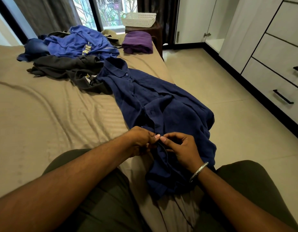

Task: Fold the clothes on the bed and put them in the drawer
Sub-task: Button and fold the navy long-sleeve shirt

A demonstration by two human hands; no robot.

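Two hands: both meet at the lower front edge of a navy button shirt (155, 104), close to the wearer's lap.
Left hand (141, 139): fingers curled shut, pinching the shirt's front edge from the left.
Right hand (180, 148): thumb and forefinger closed together on the same edge; a metal bangle (198, 171) sits at the wrist.
Likely reason: the fingertips touch at the button line, so the person seems to be fastening a low button or lining up the two front edges before folding; which one is hidden.
Shirt's position: it lies lengthwise along the right edge of the bed (44, 114), collar far away, hem draped over the near corner toward the lap.
Waiting clothes: a black garment (64, 67), a bright blue top (78, 42) and something denim (34, 47) lie heaped beyond the collar, unfolded.
Finished item: a purple garment (138, 42) sits folded at the bed's far corner.
Surface: tan, rippled sheet.
Room: pale tiled floor; white drawers (282, 77) with black handles on the right, all closed; a white basket (139, 19) by the window.
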